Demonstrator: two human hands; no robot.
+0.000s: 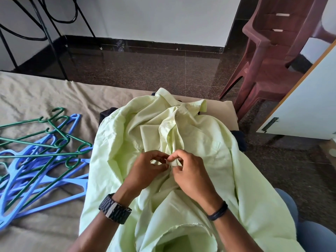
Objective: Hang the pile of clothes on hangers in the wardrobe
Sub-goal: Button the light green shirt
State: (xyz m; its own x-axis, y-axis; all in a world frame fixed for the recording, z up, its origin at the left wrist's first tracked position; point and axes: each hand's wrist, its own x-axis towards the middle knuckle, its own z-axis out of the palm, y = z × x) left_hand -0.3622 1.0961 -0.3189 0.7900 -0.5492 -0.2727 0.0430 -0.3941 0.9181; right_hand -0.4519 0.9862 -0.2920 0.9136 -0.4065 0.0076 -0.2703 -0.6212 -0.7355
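Note:
A pale green shirt (196, 135) lies crumpled on the bed in front of me, covering a dark garment (106, 113) whose edges peek out at the left and right. My left hand (145, 170), with a black watch on the wrist, and my right hand (189, 171), with a black band, meet at the shirt's front. Both pinch the fabric of its placket between fingertips and thumbs. A heap of blue and green plastic hangers (41, 157) lies on the bed to the left of the shirt.
The bed has a beige-brown sheet (36, 95). A white wardrobe door (307, 102) with a wooden edge stands at the right. A maroon plastic chair (269, 51) stands behind it on the dark granite floor (145, 70). Black metal legs (54, 30) and cables are at the far left.

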